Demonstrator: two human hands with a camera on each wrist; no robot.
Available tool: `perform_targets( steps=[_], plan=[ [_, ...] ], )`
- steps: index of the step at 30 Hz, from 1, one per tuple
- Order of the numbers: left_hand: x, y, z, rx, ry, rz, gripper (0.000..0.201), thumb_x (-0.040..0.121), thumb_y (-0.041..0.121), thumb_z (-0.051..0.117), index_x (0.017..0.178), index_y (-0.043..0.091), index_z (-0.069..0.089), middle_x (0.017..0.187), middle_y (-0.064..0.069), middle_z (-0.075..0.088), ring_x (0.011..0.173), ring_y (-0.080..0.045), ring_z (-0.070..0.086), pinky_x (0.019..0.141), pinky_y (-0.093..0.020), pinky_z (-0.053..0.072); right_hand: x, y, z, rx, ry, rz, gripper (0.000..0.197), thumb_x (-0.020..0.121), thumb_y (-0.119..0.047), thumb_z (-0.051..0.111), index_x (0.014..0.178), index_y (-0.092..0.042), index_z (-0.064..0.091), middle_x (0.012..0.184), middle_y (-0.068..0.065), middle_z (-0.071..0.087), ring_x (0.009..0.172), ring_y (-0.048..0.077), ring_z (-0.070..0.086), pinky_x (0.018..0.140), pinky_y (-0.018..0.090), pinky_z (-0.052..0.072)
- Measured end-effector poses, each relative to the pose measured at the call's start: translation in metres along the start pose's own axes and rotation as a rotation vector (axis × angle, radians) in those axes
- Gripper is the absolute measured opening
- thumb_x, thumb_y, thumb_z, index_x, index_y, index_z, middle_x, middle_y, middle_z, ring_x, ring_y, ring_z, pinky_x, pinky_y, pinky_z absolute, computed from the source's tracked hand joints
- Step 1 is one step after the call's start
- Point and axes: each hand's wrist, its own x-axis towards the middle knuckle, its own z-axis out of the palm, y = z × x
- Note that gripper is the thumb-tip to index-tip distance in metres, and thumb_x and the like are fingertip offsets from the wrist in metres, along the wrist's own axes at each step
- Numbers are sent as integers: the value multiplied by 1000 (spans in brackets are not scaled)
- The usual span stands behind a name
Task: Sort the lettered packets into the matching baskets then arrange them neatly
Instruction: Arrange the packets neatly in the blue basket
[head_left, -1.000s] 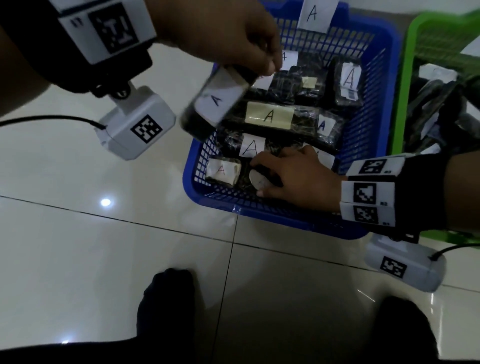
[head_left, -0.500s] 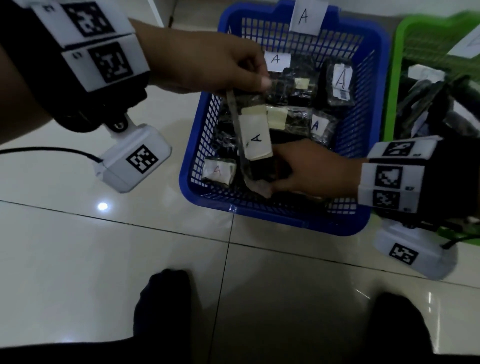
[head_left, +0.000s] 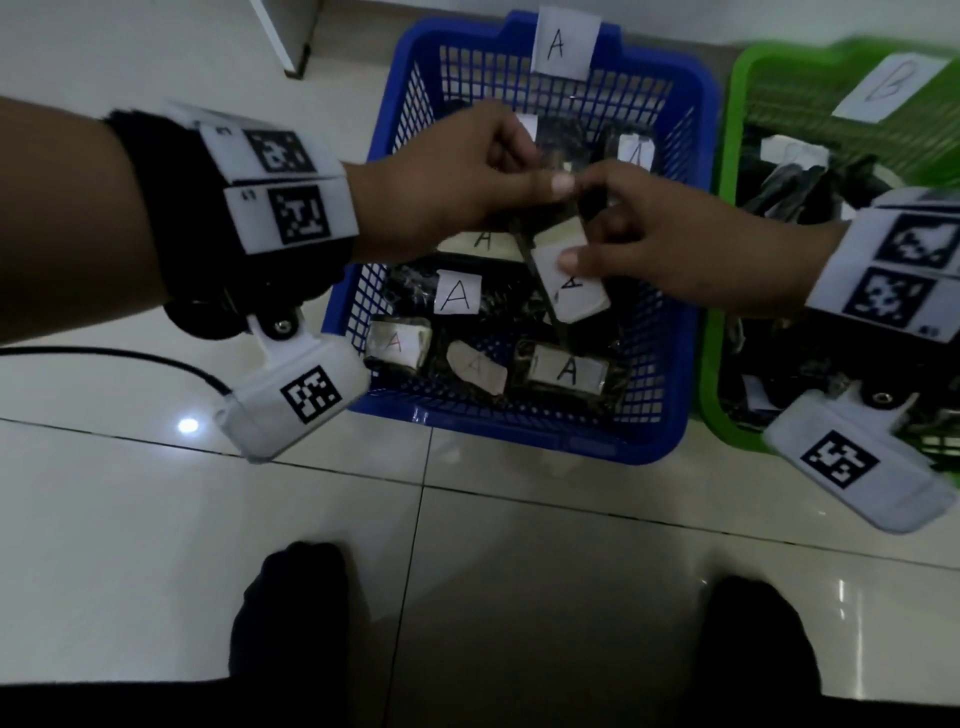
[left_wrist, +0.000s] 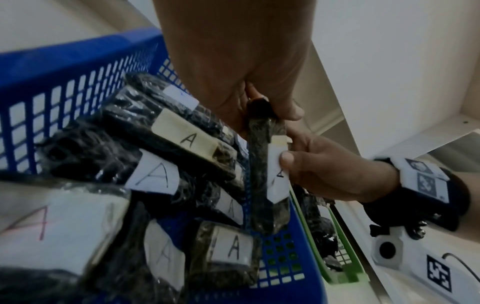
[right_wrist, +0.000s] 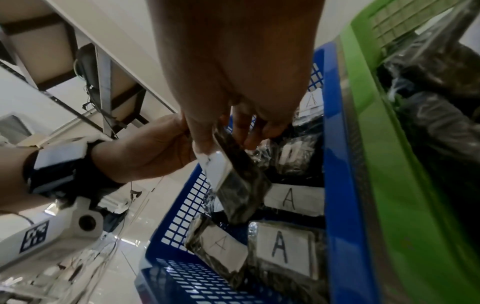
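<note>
A dark packet with a white "A" label (head_left: 569, 283) (left_wrist: 269, 174) (right_wrist: 236, 181) hangs upright above the blue basket (head_left: 698, 270). My left hand (head_left: 467, 176) pinches its top end. My right hand (head_left: 639, 244) pinches it lower down, thumb on the label. Several other dark "A" packets (head_left: 566, 371) lie in the blue basket, which carries an "A" tag (head_left: 563, 44) on its far rim. To the right stands the green basket (head_left: 727, 156) with a "B" tag (head_left: 891, 85) and dark packets inside.
Both baskets stand side by side on a pale tiled floor (head_left: 208, 519). My two dark-socked feet (head_left: 291, 608) are at the bottom of the head view. A white furniture leg (head_left: 283, 36) stands at the far left.
The left hand brought the packet over the basket and lifted it higher. The right hand left the packets at the basket's front and rose to pinch the hanging packet.
</note>
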Motion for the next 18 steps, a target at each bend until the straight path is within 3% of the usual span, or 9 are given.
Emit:
perform_targets(
  steps=[1, 3, 5, 7, 9, 10, 12, 14, 18],
  plan=[
    [-1, 0, 4, 7, -12, -7, 20, 89, 33, 58, 95, 18, 47, 92, 0, 60, 84, -9, 63, 69, -18, 56, 0, -1, 0, 23, -14, 1, 48, 83, -26, 67, 121, -37, 39, 77, -12, 63, 65, -5, 59, 58, 13, 49],
    [-3, 0, 7, 110, -59, -17, 27, 93, 42, 46, 102, 17, 47, 94, 2, 62, 83, -7, 64, 67, -19, 55, -2, -1, 0, 88, -2, -6, 70, 81, -14, 70, 132, -40, 30, 99, -8, 61, 76, 3, 64, 64, 21, 56],
    [-4, -6, -2, 425, -137, 54, 37, 89, 52, 44, 103, 19, 48, 91, 5, 61, 81, -9, 61, 65, -24, 51, -5, -2, 1, 130, 51, 0, 91, 79, -7, 72, 142, -42, 17, 130, -7, 45, 83, 12, 66, 64, 28, 60],
    [-7, -16, -15, 831, -369, 101, 37, 80, 56, 56, 93, 21, 52, 85, 7, 60, 75, -8, 56, 62, -22, 45, -6, 2, 3, 162, 97, 17, 92, 77, -5, 72, 141, -44, 18, 144, -7, 31, 85, 22, 67, 64, 35, 60],
    [-14, -29, -20, 1131, -627, 43, 31, 78, 50, 65, 94, 24, 59, 87, 9, 64, 76, -7, 58, 63, -18, 45, -7, 7, 6, 306, 132, 60, 71, 79, -4, 70, 130, -39, 35, 132, 4, 46, 85, 32, 69, 64, 44, 60],
    [-17, -36, -20, 1204, -685, 34, 29, 79, 47, 66, 97, 25, 60, 90, 8, 65, 79, -7, 59, 65, -18, 45, -7, 9, 7, 378, 150, 88, 59, 82, -2, 67, 122, -36, 40, 121, 7, 52, 84, 35, 69, 64, 48, 59],
    [-22, -46, -16, 1250, -653, 84, 29, 82, 41, 66, 102, 22, 60, 96, 4, 64, 85, -12, 58, 70, -20, 44, -6, 11, 11, 456, 177, 124, 44, 86, -1, 62, 112, -31, 42, 110, 8, 54, 83, 38, 69, 66, 52, 58],
    [-22, -51, -10, 1246, -579, 112, 29, 82, 37, 67, 102, 17, 61, 98, 0, 64, 85, -15, 58, 72, -24, 45, -4, 13, 16, 496, 195, 148, 38, 88, -2, 59, 108, -29, 42, 111, 11, 53, 83, 37, 69, 66, 53, 58],
    [-15, -57, -5, 1264, -559, 79, 30, 81, 36, 68, 98, 12, 61, 90, -1, 64, 74, -13, 52, 63, -24, 41, -4, 18, 24, 530, 260, 181, 31, 88, -8, 62, 100, -26, 40, 114, 15, 54, 86, 40, 66, 70, 50, 58]
  ],
)
